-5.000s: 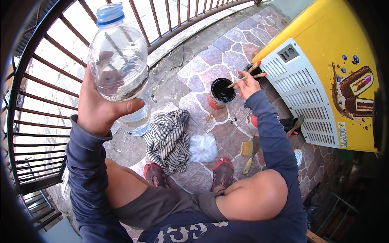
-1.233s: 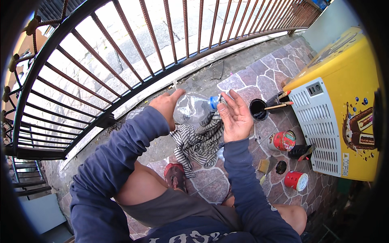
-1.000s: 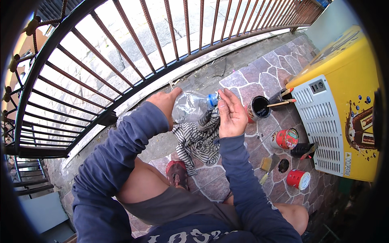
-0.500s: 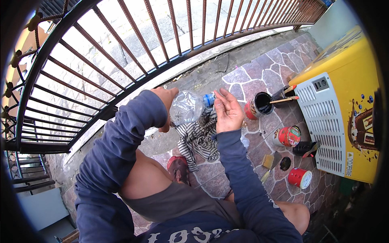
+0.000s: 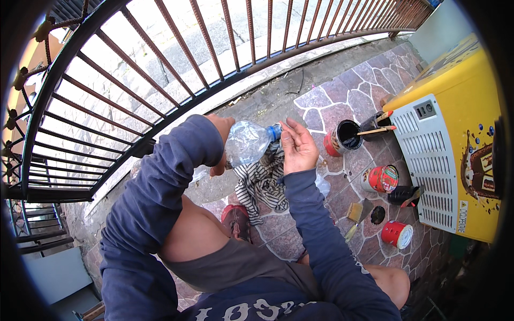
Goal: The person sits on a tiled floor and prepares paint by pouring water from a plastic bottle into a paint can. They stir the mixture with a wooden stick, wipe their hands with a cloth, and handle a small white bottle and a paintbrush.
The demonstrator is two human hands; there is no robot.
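Note:
A clear plastic bottle (image 5: 246, 140) lies on its side in the air, its blue neck pointing right. My left hand (image 5: 217, 128) grips its base end, partly hidden by the sleeve. My right hand (image 5: 297, 147) is at the mouth, thumb and forefinger pinched on the blue neck or cap (image 5: 273, 132), other fingers curled loosely. Below the bottle is a crumpled striped cloth (image 5: 257, 190). To the right, two thin brushes (image 5: 375, 130) rest across an open can of black paint (image 5: 348, 138) and a dark container beside it.
Red cans (image 5: 396, 235), a wide brush (image 5: 354, 212), a black lid (image 5: 378, 215) and a dark object (image 5: 400, 195) are on the tiled floor (image 5: 278, 232). A curved metal railing (image 5: 251, 68) runs along the left and top; a yellow appliance (image 5: 471, 85) stands at right.
Five seconds ago my left hand held the bottle upright and my right held a brush at the paint can. The bottle turned horizontal and my right hand moved onto its neck.

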